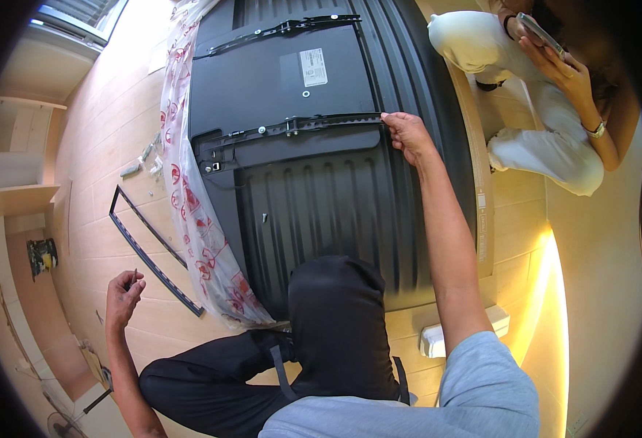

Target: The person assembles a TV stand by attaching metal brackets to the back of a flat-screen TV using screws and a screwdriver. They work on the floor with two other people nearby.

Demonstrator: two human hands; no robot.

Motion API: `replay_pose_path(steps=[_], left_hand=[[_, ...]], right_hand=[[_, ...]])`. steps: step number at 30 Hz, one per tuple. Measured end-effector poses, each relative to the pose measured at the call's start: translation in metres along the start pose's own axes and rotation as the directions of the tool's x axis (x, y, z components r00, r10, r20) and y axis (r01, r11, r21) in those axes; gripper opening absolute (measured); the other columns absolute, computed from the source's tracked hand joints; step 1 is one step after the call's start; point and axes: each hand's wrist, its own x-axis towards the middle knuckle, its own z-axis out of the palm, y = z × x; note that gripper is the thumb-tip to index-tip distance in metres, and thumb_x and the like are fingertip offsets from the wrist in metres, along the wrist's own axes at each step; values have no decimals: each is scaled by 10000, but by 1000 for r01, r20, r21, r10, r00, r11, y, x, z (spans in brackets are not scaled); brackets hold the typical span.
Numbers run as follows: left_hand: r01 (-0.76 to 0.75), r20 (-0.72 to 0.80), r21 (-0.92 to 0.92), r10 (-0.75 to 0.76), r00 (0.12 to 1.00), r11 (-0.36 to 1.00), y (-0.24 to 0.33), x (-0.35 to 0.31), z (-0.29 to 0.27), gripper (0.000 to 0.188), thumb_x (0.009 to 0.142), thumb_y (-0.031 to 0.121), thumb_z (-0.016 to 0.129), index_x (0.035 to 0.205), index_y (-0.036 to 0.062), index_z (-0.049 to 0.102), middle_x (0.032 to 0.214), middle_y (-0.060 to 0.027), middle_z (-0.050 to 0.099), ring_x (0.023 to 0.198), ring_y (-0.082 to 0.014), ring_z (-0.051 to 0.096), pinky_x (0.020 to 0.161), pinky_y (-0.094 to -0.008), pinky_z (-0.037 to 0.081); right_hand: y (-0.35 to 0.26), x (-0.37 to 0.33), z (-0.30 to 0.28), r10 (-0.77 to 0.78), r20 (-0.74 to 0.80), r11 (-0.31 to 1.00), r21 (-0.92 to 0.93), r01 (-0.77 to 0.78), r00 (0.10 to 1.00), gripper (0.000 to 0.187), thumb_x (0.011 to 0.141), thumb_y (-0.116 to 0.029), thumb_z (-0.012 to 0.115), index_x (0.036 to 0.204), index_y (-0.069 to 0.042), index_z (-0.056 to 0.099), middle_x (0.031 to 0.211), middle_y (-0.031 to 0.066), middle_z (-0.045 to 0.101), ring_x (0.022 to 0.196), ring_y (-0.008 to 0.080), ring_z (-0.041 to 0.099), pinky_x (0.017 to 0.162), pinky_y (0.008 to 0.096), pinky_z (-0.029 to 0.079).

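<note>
A large black television [314, 212] lies with its ribbed back upward in front of my knees. Two black slotted mounting rails cross it: a far rail [288, 28] and a near rail [321, 122]. My right hand [407, 135] pinches the right end of the near rail. Away from the television on the left, my left hand [122, 299] is closed on a small dark thing that I cannot make out. A small screw [265, 217] rests on the back panel, and a round washer [306, 94] shows near the white label [313, 67].
Clear plastic wrap [203, 241] with red marks runs along the television's left edge. Beside it a black metal frame [149, 266] lies on the floor. Small loose parts [149, 157] are scattered farther off. At right, a person [547, 109] crouches holding a phone. A white box [432, 341] lies near my right arm.
</note>
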Motion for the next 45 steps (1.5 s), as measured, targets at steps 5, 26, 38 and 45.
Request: replay_pose_path(steps=[5, 26, 38, 45], left_hand=[[-14, -2, -21, 14, 1000, 1000, -2, -1, -1, 171, 958, 143, 726, 1055, 11, 676, 722, 51, 549, 579, -40, 473, 507, -216, 382], [-5, 25, -3, 5, 1000, 1000, -1, 4, -1, 193, 961, 151, 724, 1070, 0, 674, 721, 49, 557, 581, -42, 481, 510, -218, 389], [2, 31, -19, -1, 1000, 1000, -9, 1, -4, 180, 966, 158, 720, 1053, 6, 679, 702, 57, 550, 573, -38, 484, 505, -217, 385], [-6, 39, -6, 6, 999, 1000, -6, 3, -4, 194, 967, 165, 717, 1062, 1, 676, 700, 59, 546, 574, -36, 485, 503, -215, 385]], right_hand=[[4, 1, 0, -26, -3, 997, 69, 26, 1000, 183, 973, -225, 725, 880, -85, 652, 678, -70, 461, 522, 40, 378, 443, 221, 297], [3, -4, 1, -60, -74, 994, 90, 66, 995, 140, 967, -187, 715, 910, -69, 665, 691, -79, 480, 530, 21, 377, 446, 212, 275], [5, -2, -1, -58, -80, 992, 105, 66, 995, 137, 968, -191, 715, 897, -96, 646, 689, -80, 479, 517, 15, 385, 431, 205, 275], [8, 0, -2, -53, -88, 992, 107, 62, 995, 154, 960, -207, 734, 897, -98, 646, 679, -77, 479, 511, 20, 383, 426, 210, 272]])
